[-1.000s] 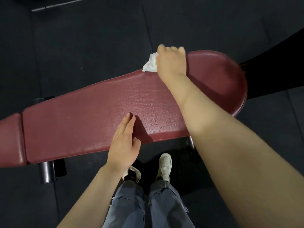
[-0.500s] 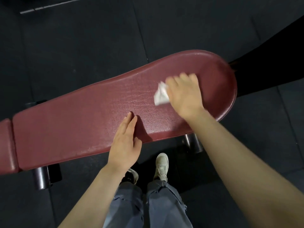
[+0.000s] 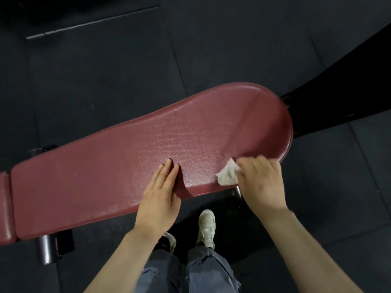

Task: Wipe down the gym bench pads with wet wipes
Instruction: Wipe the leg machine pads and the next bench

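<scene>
A long dark-red bench pad runs from lower left to upper right, widening to a rounded end at the right. A damp streak crosses its wide end. My right hand holds a crumpled white wet wipe against the pad's near edge, close to the rounded end. My left hand lies flat on the pad near its front edge, fingers straight and together. A second red pad adjoins at the far left.
Dark rubber floor tiles surround the bench. A black cylindrical bench foot shows under the left part. My legs in grey jeans and pale shoes stand just in front. A black shape sits at the right.
My right hand has swept the wipe from the pad's far edge across to its near edge. My left hand has stayed pressed in place.
</scene>
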### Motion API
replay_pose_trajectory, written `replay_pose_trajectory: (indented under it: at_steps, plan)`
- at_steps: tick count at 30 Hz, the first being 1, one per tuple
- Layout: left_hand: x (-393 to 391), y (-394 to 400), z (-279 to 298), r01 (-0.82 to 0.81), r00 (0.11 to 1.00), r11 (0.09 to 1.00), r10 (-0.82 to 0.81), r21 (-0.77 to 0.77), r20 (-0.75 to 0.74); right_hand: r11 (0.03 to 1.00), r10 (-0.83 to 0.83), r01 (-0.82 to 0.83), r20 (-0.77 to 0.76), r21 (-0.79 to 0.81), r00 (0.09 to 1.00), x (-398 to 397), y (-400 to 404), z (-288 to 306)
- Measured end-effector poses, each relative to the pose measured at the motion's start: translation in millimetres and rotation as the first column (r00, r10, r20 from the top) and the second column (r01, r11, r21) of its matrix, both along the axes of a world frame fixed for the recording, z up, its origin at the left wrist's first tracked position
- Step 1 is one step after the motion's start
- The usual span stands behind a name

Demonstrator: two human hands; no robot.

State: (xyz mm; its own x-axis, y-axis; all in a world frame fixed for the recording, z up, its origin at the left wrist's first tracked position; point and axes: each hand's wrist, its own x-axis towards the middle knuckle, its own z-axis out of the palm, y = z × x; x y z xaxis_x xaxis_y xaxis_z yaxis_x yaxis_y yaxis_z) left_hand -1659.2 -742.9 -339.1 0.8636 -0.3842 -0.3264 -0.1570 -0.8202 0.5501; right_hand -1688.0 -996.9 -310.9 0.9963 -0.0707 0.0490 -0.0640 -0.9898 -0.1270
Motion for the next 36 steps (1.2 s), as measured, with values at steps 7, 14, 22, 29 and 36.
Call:
replay_pose_trajectory:
  at_steps: [7,14,22,29,36]
  plan:
    - [4.6,-3.4,7.0,0.045,0.999,0.995,-0.043,0.084,-0.02,0.985,-0.063,0.053,-0.055,-0.166,0.997,214.8,-17.5,13.4]
    - [7.7,-6.1,14.9,0.157,0.984,0.967,-0.137,0.203,-0.111,0.981,-0.192,0.192,0.067,0.009,0.979,44.6,-23.8,7.5]
    - [15.3,-10.5,25.2,0.204,0.971,0.949,-0.166,0.239,-0.171,0.977,-0.119,0.132,0.083,-0.17,0.989,136.4,-55.8,15.9]
    - [20.0,-17.7,34.2,0.235,0.957,0.93,-0.172,0.282,-0.232,0.961,-0.245,0.242,-0.002,-0.136,0.97,180.5,-67.8,12.8]
    - [24.5,-20.1,37.1,0.249,0.945,0.93,-0.173,0.27,-0.276,0.935,-0.352,0.347,0.068,0.079,0.933,-6.7,-48.0,7.9]
